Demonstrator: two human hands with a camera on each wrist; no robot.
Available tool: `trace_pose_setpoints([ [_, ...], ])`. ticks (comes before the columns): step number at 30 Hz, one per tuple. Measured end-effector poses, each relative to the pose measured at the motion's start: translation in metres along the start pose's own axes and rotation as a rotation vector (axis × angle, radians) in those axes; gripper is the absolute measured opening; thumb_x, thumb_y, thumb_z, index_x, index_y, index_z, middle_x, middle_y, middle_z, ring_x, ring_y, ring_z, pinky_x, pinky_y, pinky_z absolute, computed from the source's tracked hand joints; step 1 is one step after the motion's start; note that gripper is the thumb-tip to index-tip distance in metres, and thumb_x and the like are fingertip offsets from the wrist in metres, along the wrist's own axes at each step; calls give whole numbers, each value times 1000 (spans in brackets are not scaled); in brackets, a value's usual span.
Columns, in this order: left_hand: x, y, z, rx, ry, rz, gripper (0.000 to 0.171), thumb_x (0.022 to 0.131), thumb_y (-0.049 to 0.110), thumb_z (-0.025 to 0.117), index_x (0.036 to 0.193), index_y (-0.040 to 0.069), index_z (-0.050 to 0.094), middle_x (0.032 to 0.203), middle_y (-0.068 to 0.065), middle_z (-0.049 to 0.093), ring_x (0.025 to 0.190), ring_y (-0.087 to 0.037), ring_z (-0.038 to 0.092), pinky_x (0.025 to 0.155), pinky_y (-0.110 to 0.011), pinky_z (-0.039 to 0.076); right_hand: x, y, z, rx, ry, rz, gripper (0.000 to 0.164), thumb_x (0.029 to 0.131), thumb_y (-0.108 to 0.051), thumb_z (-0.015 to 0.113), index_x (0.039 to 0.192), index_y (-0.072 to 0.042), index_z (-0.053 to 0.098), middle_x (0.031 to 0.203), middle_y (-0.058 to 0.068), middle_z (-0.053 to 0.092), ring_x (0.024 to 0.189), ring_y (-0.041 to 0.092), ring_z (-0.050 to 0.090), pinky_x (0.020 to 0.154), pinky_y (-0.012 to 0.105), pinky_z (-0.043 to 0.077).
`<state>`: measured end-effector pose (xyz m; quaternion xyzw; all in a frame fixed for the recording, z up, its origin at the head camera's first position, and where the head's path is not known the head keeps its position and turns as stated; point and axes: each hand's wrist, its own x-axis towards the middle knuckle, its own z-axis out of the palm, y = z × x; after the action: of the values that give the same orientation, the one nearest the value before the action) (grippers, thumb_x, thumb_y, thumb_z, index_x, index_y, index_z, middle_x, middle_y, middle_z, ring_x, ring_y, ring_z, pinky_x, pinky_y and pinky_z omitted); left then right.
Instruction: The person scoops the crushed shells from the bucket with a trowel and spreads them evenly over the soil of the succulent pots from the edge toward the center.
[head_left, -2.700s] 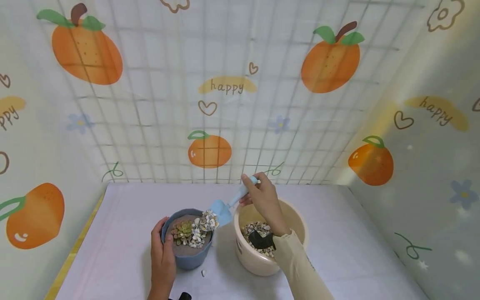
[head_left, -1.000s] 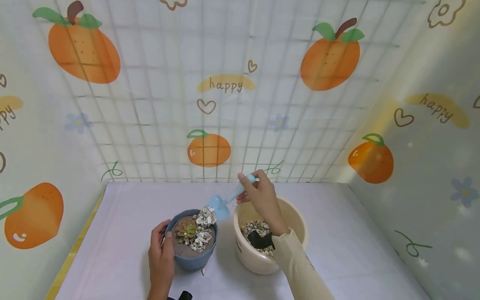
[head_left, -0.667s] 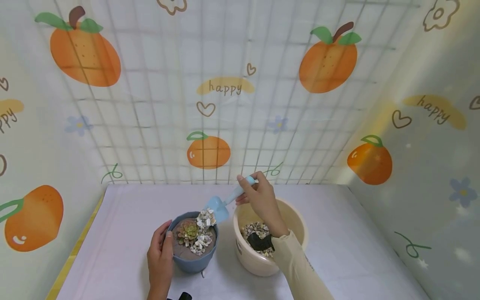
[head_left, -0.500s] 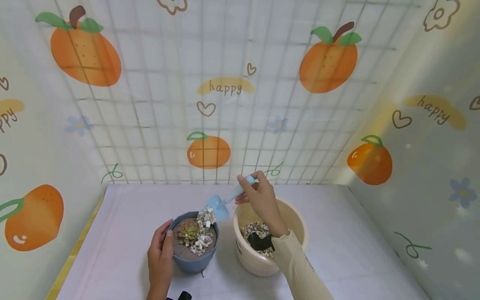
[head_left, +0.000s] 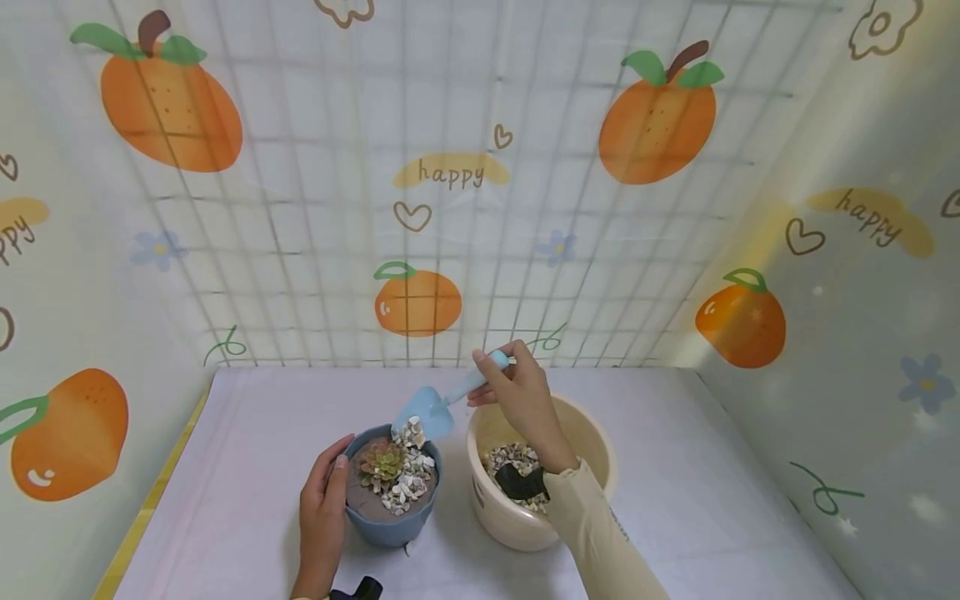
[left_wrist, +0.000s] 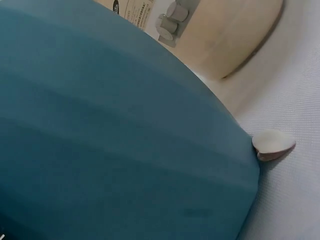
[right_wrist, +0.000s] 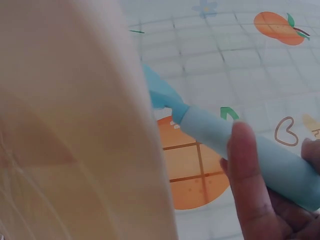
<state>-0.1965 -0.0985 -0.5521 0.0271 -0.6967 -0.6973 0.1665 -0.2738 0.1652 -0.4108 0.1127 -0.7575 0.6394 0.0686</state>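
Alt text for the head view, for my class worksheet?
A person's right hand holds a light-blue scoop at the rim of a blue pot gripped by the left hand. Inside, pale chips lie beside a succulent; more lie in a cream bucket alongside.

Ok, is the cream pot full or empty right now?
Partly filled: gravel lies low inside the cream pot, with bare inner wall above.

Head and close left-wrist views share the flowerpot (head_left: pixel 387 530).

Succulent (head_left: pixel 381 464) in pot (head_left: pixel 386 531) left of tub (head_left: pixel 510 529), shell (left_wrist: pixel 272 142) seemingly against the pot
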Motion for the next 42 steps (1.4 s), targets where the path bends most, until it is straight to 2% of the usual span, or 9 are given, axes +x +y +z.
trace_pose_setpoints([
  [5,2,-1,-1,-12,-28,17,36,114,31,46,143,17,61,147,-2,58,141,-15,44,104,-12,36,0,-1,0,22,-19,-5,40,105,-38,66,112,-2,51,84,23,72,73,47,72,72,59,60],
  [14,5,-3,-2,-35,-77,38,37,114,31,46,143,15,62,145,-2,60,141,-15,46,107,-16,37,0,0,1,17,-38,-11,40,104,-38,67,113,-2,51,87,22,72,72,40,74,73,58,60],
  [21,-9,1,-7,124,3,-91,41,109,42,57,144,22,64,143,1,62,126,-16,59,88,-13,47,0,8,4,14,-62,11,40,105,-36,66,113,-1,50,88,23,73,73,39,74,73,55,61],
  [25,-10,0,-4,143,-28,-28,40,112,35,52,151,26,58,150,2,56,129,-17,57,92,-12,45,1,4,4,17,-44,-16,38,105,-35,66,113,-1,50,88,24,72,72,41,74,73,58,60],
  [30,-7,1,0,125,-19,43,38,115,29,44,150,28,58,140,-2,60,121,-15,55,92,-15,40,2,-1,3,29,-43,-26,37,105,-33,67,113,-1,49,90,24,71,73,42,74,72,53,62],
  [32,-7,1,0,110,-14,47,38,115,26,43,150,27,58,133,-4,58,114,-15,53,88,-20,40,2,-2,3,35,-45,-25,36,105,-31,66,113,0,49,90,25,71,74,43,74,71,50,62],
  [33,-6,2,0,107,-14,46,38,115,25,43,150,25,58,139,-3,55,118,-14,51,91,-22,40,2,-2,3,37,-45,-25,35,105,-30,66,114,0,50,90,25,71,74,43,73,70,48,63],
  [38,-5,2,0,131,-6,21,38,115,24,44,150,22,59,124,-5,55,90,-20,46,73,-28,37,2,-4,4,56,-47,-13,28,107,-23,64,116,-1,50,92,29,70,77,47,73,72,52,62],
  [42,-4,2,0,115,-3,-4,37,114,28,48,148,22,62,123,-4,61,92,-20,48,75,-28,39,1,-3,3,52,-53,-12,28,107,-23,63,115,0,49,91,28,70,77,48,73,73,51,62],
])
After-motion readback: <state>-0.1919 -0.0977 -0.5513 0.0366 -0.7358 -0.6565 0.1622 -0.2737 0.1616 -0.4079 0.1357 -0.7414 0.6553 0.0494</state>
